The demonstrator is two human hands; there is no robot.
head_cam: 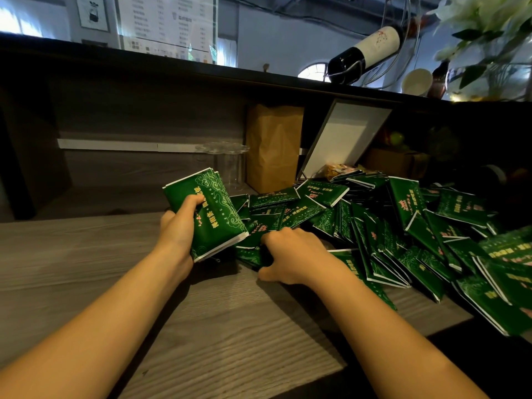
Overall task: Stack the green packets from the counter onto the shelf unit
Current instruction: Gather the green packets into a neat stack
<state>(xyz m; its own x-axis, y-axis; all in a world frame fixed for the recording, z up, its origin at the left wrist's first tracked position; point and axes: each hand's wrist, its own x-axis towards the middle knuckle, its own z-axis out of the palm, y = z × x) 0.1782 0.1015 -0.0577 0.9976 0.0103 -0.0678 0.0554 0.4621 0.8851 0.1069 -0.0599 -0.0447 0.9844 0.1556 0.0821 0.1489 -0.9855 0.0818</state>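
1. Two bare hands work at the left edge of a pile of green packets (pixel 374 226) on a grey wood-grain counter (pixel 201 326).
2. The left hand (pixel 180 223) is clamped on a held stack (pixel 218 217) of several packets, thumb across the printed top face and the other fingers hidden underneath.
3. The held stack is raised above the counter, just left of the pile. Its long axis runs from far left to near right, with white sealed ends at both tips and its printed face tilted up toward the camera.
4. The right hand (pixel 290 254) is closed on packets at the pile's near left edge, fingers curled over them and thumb on the near side.
5. The pile spreads rightward across the counter, its packets overlapping, pointing every way, some flat and some on edge.
6. Behind the pile a brown paper bag (pixel 273 148) stands upright; its contents are hidden.
7. Left of the bag stand clear cups (pixel 227 165), apparently empty.
8. A white board (pixel 342 139) leans to the right of the bag.
9. On the ledge above, a wine bottle (pixel 371 50) lies tilted in a wire holder, beside a paper cup (pixel 417 82) and a glass vase (pixel 489 79) holding leafy white flowers.
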